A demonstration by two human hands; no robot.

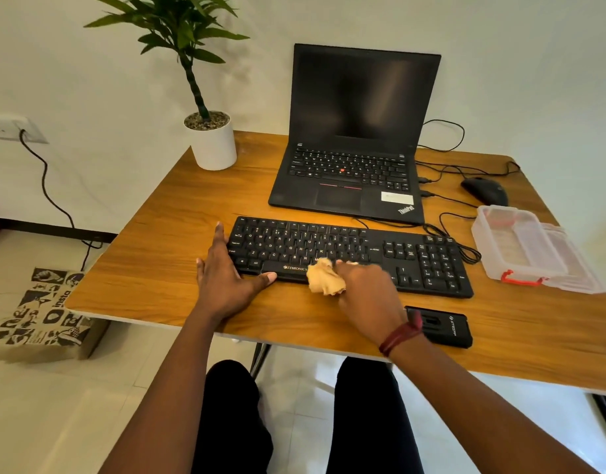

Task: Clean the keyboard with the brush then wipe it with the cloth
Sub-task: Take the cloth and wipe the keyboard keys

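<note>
A black keyboard (414, 261) lies across the wooden desk (164, 234) in front of me. My right hand (366, 295) grips a crumpled tan cloth (324, 277) and holds it against the keyboard's front edge near the space bar. My left hand (226, 275) lies flat with straight fingers at the keyboard's left end, its thumb along the front edge. No brush is identifiable in view.
An open black laptop (356, 131) stands behind the keyboard. A potted plant (212, 138) is at the back left, a mouse (484, 189) and a clear plastic box (527, 248) at the right. A black flat case (442, 325) lies by my right wrist.
</note>
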